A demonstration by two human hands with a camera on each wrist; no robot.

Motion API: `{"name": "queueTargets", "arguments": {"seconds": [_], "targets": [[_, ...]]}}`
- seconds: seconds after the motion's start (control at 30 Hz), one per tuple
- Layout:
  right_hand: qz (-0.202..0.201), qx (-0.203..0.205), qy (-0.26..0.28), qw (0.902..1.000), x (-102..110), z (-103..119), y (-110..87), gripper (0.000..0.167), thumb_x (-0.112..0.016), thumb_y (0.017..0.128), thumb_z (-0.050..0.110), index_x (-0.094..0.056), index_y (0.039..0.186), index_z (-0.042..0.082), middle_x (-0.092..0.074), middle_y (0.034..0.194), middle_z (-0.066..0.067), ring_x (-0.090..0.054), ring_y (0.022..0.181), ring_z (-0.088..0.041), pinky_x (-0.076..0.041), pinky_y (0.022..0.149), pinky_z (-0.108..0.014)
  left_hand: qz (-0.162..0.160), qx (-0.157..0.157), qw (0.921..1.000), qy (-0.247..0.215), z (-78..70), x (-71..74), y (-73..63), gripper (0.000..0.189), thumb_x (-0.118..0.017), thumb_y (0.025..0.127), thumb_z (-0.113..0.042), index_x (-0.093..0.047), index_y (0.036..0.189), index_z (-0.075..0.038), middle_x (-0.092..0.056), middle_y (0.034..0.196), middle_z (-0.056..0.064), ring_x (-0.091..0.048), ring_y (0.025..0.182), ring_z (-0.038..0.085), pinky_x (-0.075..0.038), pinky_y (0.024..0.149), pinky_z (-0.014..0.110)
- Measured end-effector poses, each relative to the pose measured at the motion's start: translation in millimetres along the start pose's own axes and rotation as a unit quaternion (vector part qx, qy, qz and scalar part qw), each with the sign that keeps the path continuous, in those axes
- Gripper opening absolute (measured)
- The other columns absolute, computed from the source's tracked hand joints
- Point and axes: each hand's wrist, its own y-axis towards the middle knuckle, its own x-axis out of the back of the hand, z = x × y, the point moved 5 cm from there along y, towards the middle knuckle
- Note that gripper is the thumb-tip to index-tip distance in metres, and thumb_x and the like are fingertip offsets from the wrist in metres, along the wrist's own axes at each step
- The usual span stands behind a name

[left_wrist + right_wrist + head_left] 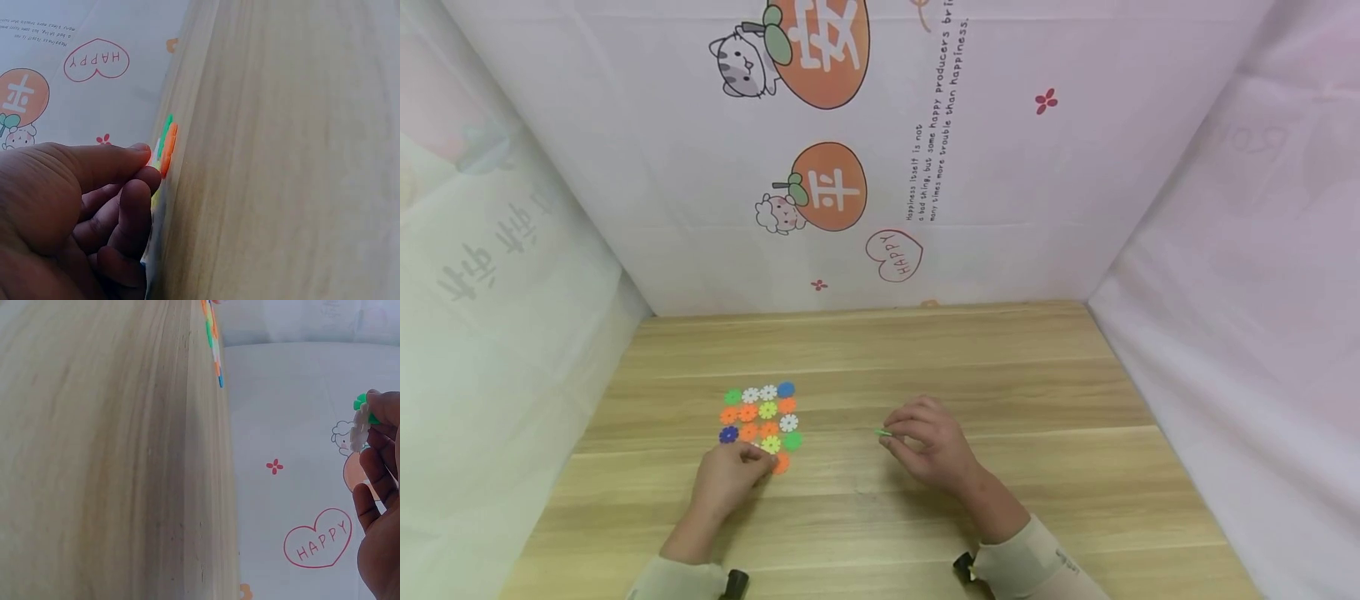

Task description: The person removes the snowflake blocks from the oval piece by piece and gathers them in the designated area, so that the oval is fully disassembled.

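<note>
My left hand [730, 479] is over the near side of a grid of colourful plastic snowflake discs. Its thumb and index fingertips pinch the edge of an orange snowflake disc [783, 463], which shows edge-on in the left wrist view, beside a green disc [165, 134]. The palm and fingers hide part of the nearest row. To the right, above the table, my right hand [932, 442] pinches a green snowflake disc [360, 402] and a white snowflake disc [359, 430] together between thumb and fingers.
Rows of discs in orange, white, yellow, green and blue lie flat, including a dark blue one [728, 435] and a lighter blue one [786, 389]. The wooden table [1000, 367] meets a printed white cloth [985, 208] behind; cloth also hangs on both sides.
</note>
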Motion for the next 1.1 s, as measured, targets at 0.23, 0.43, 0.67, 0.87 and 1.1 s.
{"name": "queueTargets", "arguments": {"seconds": [0.23, 0.43, 0.67, 0.87, 1.1], "targets": [[-0.008, 0.009, 0.0, 0.9999, 0.1, 1.8, 0.3, 0.006, -0.084, 0.084, 0.009, -0.08, 0.088, 0.013, -0.075, 0.096, 0.003, -0.066, 0.092, -0.017, -0.053, 0.081, -0.032, 0.0, -0.006, 0.9999, -0.016, -2.9, -0.2, 1.1, 0.017, -0.08, 0.092, -0.034, -0.079, 0.09, -0.018, -0.074, 0.085, -0.006, -0.065, 0.08, 0.014, -0.053, 0.068, 0.032], [-0.002, 0.007, 0.003, 1.0, -1.0, 1.8, 0.6, 0.003, -0.083, 0.086, 0.011, -0.08, 0.087, 0.012, -0.075, 0.096, 0.003, -0.066, 0.092, -0.017, -0.054, 0.081, -0.032, 0.007, -0.042, 0.9969, -0.066, -17.5, -4.0, 0.1, 0.018, -0.082, 0.091, -0.037, -0.078, 0.091, -0.019, -0.073, 0.086, -0.007, -0.066, 0.085, 0.013, -0.055, 0.074, 0.031], [0.027, -0.005, 0.009, 0.9996, -6.1, 3.2, 0.2, 0.004, -0.083, 0.087, 0.012, -0.08, 0.089, 0.015, -0.075, 0.097, 0.005, -0.066, 0.095, -0.016, -0.054, 0.082, -0.034, 0.036, -0.078, 0.9901, -0.111, -42.5, -13.6, -3.3, 0.014, -0.081, 0.091, -0.038, -0.077, 0.092, -0.024, -0.074, 0.084, 0.001, -0.066, 0.078, 0.017, -0.054, 0.066, 0.029], [0.035, -0.005, 0.013, 0.9993, -9.7, 4.3, 1.1, 0.005, -0.084, 0.087, 0.014, -0.08, 0.091, 0.016, -0.074, 0.099, 0.006, -0.066, 0.097, -0.016, -0.054, 0.084, -0.034, 0.054, -0.128, 0.9805, -0.139, -68.4, -24.3, -3.2, 0.012, -0.081, 0.092, -0.036, -0.077, 0.091, -0.024, -0.074, 0.086, 0.004, -0.066, 0.075, 0.017, -0.054, 0.063, 0.028], [0.059, 0.0, 0.015, 0.9982, -13.0, 7.6, 4.1, 0.005, -0.083, 0.089, 0.016, -0.08, 0.092, 0.015, -0.075, 0.099, 0.005, -0.066, 0.098, -0.015, -0.054, 0.086, -0.034, 0.08, -0.183, 0.9659, -0.165, -95.3, -37.7, -3.2, 0.01, -0.079, 0.093, -0.034, -0.077, 0.094, -0.025, -0.073, 0.087, -0.006, -0.066, 0.078, 0.018, -0.055, 0.067, 0.027]]}}
